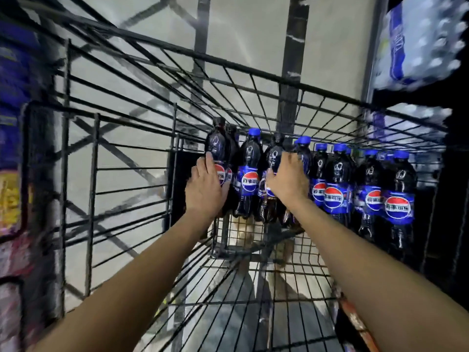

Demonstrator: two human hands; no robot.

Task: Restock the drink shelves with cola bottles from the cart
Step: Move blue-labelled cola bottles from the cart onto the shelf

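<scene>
Two hands gripped one bottle each on the shelf (221,240): left hand (203,189) the leftmost bottle (215,146), right hand (289,179) a middle bottle (275,154); four blue-capped bottles (398,207) stood at the shelf's right end.

Both arms are bare right up to the wrists: the left forearm (132,270) and the right forearm (355,250), long and slim, each end in an ungloved grip (knuckles and tendons show on the backs), the left grip (205,191) and right grip (289,184), both seen above the wire shelf (291,275) floor.
</scene>
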